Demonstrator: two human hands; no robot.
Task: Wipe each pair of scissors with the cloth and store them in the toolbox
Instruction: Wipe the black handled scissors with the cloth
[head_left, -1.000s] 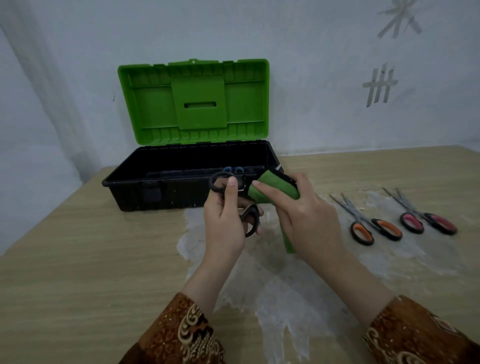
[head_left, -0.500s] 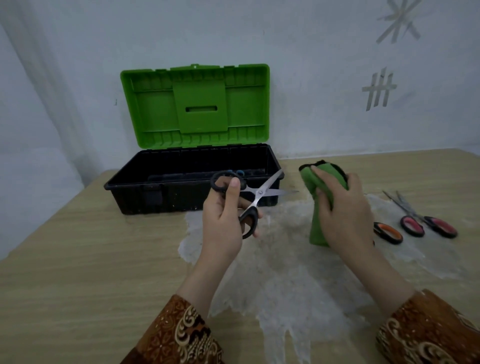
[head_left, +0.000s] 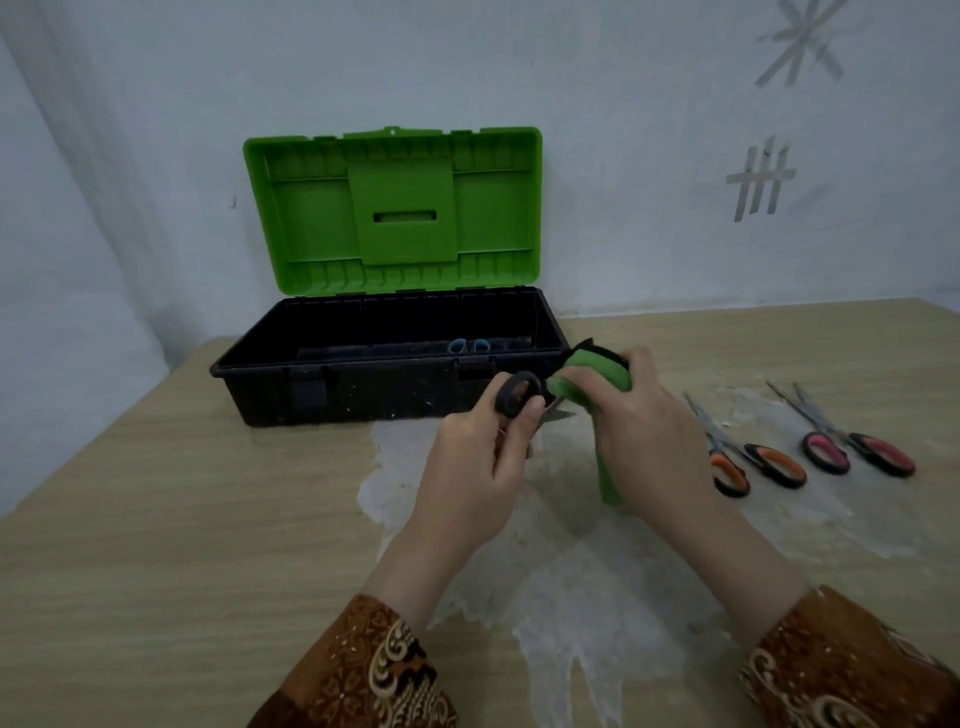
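Observation:
My left hand (head_left: 478, 467) grips black-handled scissors (head_left: 517, 394) by the handles, just in front of the toolbox's right end. My right hand (head_left: 644, 441) holds a green cloth (head_left: 597, 379) wrapped over the scissors' blades, which are mostly hidden. The black toolbox (head_left: 363, 384) stands open with its green lid (head_left: 395, 208) upright. Blue-handled scissors (head_left: 470, 345) lie inside it. On the table to the right lie orange-handled scissors (head_left: 753, 462) and pink-handled scissors (head_left: 852, 449).
A crumpled sheet of clear plastic (head_left: 571, 597) covers the wooden table (head_left: 156, 545) under my hands and the loose scissors. A white wall with grey tape marks (head_left: 758, 179) rises behind the table.
My right hand has brought the cloth back left onto the blades. Both hands and the scissors now sit further right, near the toolbox's right corner.

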